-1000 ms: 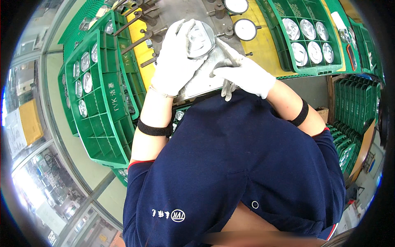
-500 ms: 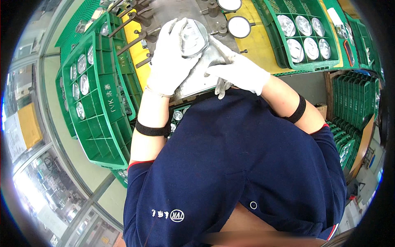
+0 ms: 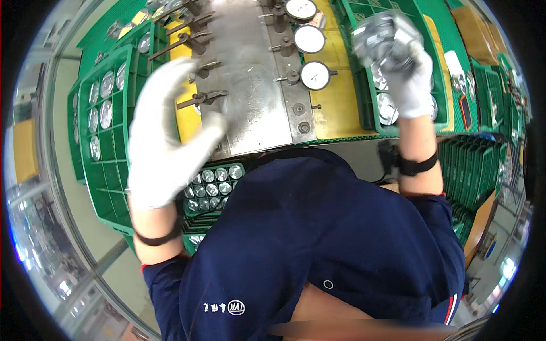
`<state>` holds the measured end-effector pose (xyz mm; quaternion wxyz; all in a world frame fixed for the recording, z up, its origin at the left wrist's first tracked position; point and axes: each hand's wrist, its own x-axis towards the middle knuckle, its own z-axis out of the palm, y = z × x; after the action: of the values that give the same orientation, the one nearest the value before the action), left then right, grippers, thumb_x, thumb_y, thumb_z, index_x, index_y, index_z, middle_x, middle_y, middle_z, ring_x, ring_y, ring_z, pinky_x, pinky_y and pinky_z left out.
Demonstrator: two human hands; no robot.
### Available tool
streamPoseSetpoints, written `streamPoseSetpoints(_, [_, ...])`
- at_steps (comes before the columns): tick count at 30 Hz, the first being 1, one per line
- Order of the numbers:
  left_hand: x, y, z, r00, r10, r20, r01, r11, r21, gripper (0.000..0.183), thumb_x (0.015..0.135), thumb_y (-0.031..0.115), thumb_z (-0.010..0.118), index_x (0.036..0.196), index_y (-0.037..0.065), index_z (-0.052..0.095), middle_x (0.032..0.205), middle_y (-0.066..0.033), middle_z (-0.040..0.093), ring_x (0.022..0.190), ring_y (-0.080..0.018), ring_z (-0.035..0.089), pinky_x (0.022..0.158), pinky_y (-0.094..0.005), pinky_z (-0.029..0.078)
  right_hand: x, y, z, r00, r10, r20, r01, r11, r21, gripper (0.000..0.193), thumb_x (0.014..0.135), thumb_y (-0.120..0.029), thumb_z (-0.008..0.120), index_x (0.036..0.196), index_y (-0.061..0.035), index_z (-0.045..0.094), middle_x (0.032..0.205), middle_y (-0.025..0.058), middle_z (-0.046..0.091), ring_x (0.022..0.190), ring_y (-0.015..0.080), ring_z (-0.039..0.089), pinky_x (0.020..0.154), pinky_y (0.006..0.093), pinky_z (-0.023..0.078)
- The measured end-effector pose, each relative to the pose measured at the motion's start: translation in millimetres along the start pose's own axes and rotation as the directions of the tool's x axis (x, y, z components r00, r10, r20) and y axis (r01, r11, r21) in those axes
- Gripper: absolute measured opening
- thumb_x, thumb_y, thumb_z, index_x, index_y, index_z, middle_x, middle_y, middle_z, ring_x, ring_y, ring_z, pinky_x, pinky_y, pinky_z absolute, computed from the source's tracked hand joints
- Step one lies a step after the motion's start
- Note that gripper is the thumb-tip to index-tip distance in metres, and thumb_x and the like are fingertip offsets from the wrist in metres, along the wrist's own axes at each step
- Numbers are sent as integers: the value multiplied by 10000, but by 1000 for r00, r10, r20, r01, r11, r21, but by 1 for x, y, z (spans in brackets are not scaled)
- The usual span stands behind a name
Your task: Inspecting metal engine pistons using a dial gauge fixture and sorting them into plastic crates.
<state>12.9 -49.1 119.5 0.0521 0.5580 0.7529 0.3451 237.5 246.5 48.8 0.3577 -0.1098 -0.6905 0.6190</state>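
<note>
One Metal Part in Hand, Held Over the Right-Hand Crate

One round, shiny metal part (image 3: 380,35) is held in the gloved right hand (image 3: 410,85), fingers closed around it, raised above the green crate on the right (image 3: 364,85). That crate holds several similar round parts in its compartments; at least one shows just below the wrist. The part is blurred, so its finer form cannot be told.

The gloved left hand (image 3: 165,142) is open, fingers spread and empty, hovering above the near left edge of the grey gauging plate (image 3: 250,85). It touches nothing that can be seen. The plate itself carries no part at this moment; three dial gauges (image 3: 314,75) stand along its right edge and clamp levers (image 3: 199,99) along its left.

Judgement: the part in hand appears to be off the fixture and on the side of the right crate, not yet set down. The green crate on the left (image 3: 105,125) holds further round parts, as does a small tray (image 3: 213,184) below the plate, so more pieces seem to remain.
</note>
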Motion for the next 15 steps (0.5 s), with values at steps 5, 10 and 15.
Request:
streamPoseSetpoints(5, [-38, -52, -91, 922, -335, -191, 369, 913, 176, 551, 867, 130, 741, 1371, 47, 535, 1285, -110, 606, 1115, -224, 600, 967, -363, 499, 49, 89, -114, 841, 360, -405, -453, 877, -161, 714, 877, -220, 740, 1477, -69, 383, 1273, 129, 610, 1024, 224, 670, 784, 334, 584])
streamPoseSetpoints(10, [-44, -106, -146, 917, -351, -191, 395, 729, 559, 546, 880, 282, 734, 1350, 76, 548, 1248, -180, 632, 1092, -308, 633, 920, -403, 521, 52, 199, -192, 783, 496, -375, -587, 390, -709, 982, 799, -602, 720, 1506, -10, 383, 1403, 218, 560, 1293, 314, 554, 1078, 338, 407])
streamPoseSetpoints(15, [-47, -173, -164, 856, -497, -144, 431, 530, 731, 623, 859, 429, 708, 1332, 48, 571, 1255, -214, 636, 1151, -361, 619, 986, -416, 486, 70, 154, -99, 707, 528, -471, -487, -120, -865, 867, 872, -712, 513, 1446, -62, 471, 1357, 287, 559, 1309, 384, 520, 1080, 417, 422])
